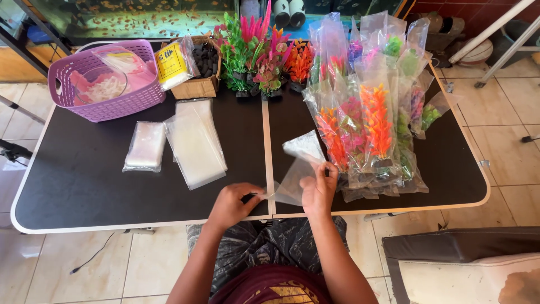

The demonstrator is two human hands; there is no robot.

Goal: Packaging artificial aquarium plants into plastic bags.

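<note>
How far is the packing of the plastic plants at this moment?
Done: a pile of bagged plants lies on the right of the table. In hand: the left hand and right hand hold one clear bag at the table's front edge. Left: loose plants stand unbagged at the back, with empty bags beside.

Your forearms leave the frame's bottom edge. Basket [107,107] contents, upper left: blurred behind plastic, possibly white pieces. Brown seat [467,264], lower right: cut off at the corner.
</note>
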